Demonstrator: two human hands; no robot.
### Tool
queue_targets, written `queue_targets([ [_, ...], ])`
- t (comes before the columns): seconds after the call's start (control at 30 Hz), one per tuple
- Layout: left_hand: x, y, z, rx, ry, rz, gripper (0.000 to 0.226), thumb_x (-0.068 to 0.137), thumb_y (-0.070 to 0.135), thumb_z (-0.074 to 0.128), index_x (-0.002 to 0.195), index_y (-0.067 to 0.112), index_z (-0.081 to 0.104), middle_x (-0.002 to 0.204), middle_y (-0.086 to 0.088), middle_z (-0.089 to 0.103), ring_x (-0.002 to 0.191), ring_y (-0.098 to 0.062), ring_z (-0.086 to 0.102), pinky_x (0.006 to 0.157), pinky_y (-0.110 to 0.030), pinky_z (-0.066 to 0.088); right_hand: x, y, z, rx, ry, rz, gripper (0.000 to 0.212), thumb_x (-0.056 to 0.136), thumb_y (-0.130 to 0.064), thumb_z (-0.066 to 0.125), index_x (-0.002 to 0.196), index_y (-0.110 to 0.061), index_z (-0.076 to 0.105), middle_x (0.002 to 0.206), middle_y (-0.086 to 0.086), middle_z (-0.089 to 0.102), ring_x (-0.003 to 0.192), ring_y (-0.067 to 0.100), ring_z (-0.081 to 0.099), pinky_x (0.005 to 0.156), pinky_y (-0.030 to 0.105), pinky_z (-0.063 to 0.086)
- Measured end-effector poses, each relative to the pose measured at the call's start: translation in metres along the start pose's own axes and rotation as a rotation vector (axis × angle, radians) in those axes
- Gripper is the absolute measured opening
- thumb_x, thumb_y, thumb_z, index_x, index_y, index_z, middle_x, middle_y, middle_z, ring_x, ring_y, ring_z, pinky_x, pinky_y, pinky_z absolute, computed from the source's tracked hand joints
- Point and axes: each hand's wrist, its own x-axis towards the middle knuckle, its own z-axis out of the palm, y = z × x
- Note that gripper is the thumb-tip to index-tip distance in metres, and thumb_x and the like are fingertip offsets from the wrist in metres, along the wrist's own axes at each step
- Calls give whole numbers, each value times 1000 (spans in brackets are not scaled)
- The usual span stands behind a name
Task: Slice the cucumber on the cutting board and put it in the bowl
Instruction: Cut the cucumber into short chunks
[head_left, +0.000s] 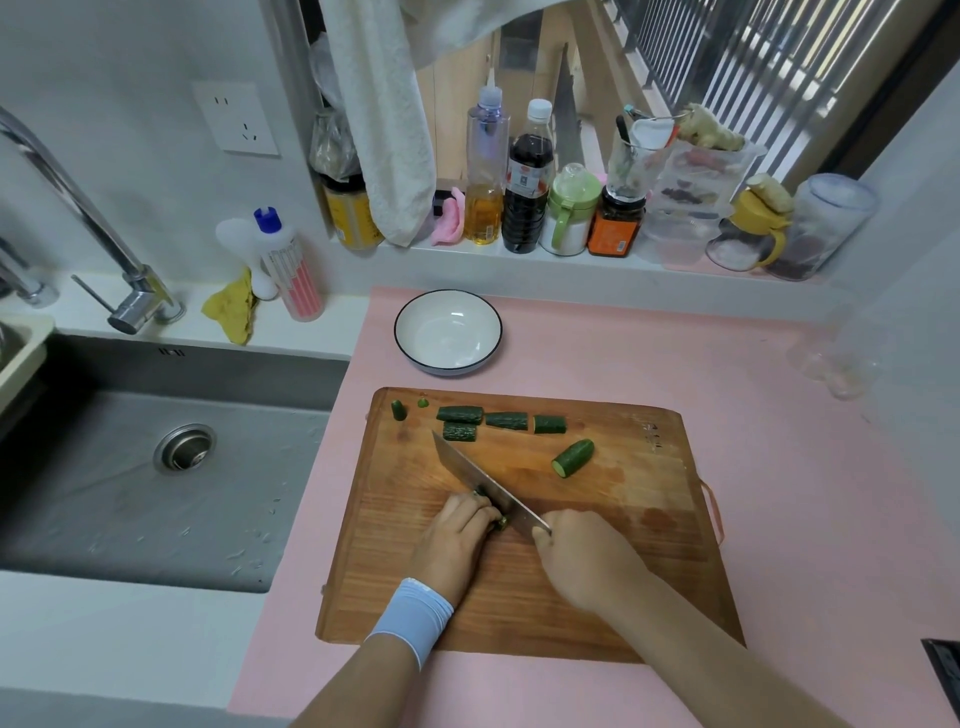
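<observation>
- Cucumber piece (501, 523) lies near the middle of the cutting board (623, 545), almost wholly hidden under the left hand (462, 530). Only green bits show at the fingertips, hard against the blade.
- Left hand is curled over that piece and pins it to the wood; a pale wristband (410, 616) sits on that forearm.
- Right hand (582, 556) is wrapped round the handle of the knife (483, 480), and the handle itself is buried in the fist.
- Blade runs diagonally from the right hand up and away to the left, its edge down on the board just to the right of the left fingertips. The green shows at two spots along the blade, so I judge the piece's long axis runs with the blade, not across it — a lengthwise split, though too much is covered to be sure.
- Cut lengths (506, 420) lie at the far edge of the board, three in a row and a fourth tucked just below the left-most one. A rounder stub (573, 457) lies apart to the right, tilted, and a small end piece (399, 410) sits at the far left corner.
- Bowl (467, 345) stands on the pink counter just beyond the board's far edge (the left hand is the nearer one) and holds no cucumber yet.
- Sink (182, 467) lies to the left of the board.
</observation>
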Motion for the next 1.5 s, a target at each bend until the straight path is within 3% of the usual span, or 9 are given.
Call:
queue_targets([
  [0.17,0,0,1,-6,11,7,25,87,-1,65,106,15,64,110,6,55,107,-12,52,92,-25,46,7,1,13,53,20,-15,31,104,-35,40,81,-25,59,76,-4,64,71,18,61,62,34,47],
  [0.37,0,-2,1,14,7,20,24,89,4,61,109,18,59,112,6,54,106,-15,52,88,-28,49,22,-4,20,98,52,-46,29,103,-34,41,89,-24,65,81,-4,67,76,20,62,68,36,52],
  [0.5,0,-1,0,8,5,21,28,86,-1,66,108,17,61,111,6,55,106,-14,52,89,-27,48,21,2,22,105,54,-53,29,104,-35,41,84,-26,61,77,-6,65,72,18,60,62,34,48],
  [0.77,0,-3,2,10,9,36,31,85,-1,69,108,18,59,111,5,56,106,-13,51,90,-26,47,25,-3,21,79,61,-44,30,104,-35,41,95,-21,66,83,-1,67,75,21,60,61,32,45],
  [0.97,2,-3,1,33,-4,56,29,84,1,69,107,18,59,108,5,55,101,-15,50,89,-24,45,24,0,15,146,4,-30,33,104,-37,43,74,-27,53,74,-3,62,72,21,59,59,33,42],
  [1.17,12,-13,-7,120,-49,158,13,87,16,67,99,18,62,109,0,59,106,-23,55,90,-34,45,14,11,-6,190,61,-5,37,104,-41,42,73,-25,56,66,-3,60,58,18,55,55,33,41],
  [1.27,20,-20,-9,144,-82,211,17,88,15,64,103,21,58,106,3,57,105,-19,54,89,-30,44,13,12,-17,236,125,14,37,105,-40,41,73,-25,52,61,-4,52,53,18,47,53,32,34],
  [1.37,32,-23,-12,175,-98,257,14,93,23,53,103,20,62,102,5,59,95,-14,53,81,-26,44,18,14,-29,214,205,51,35,105,-40,39,81,-24,59,67,-4,60,56,18,53,52,31,38],
  [1.5,51,-25,-18,135,-110,216,23,97,33,47,111,20,62,105,7,58,97,-11,52,82,-24,45,28,21,-39,183,268,121,36,105,-41,39,79,-25,58,70,-4,62,58,15,56,52,29,41],
])
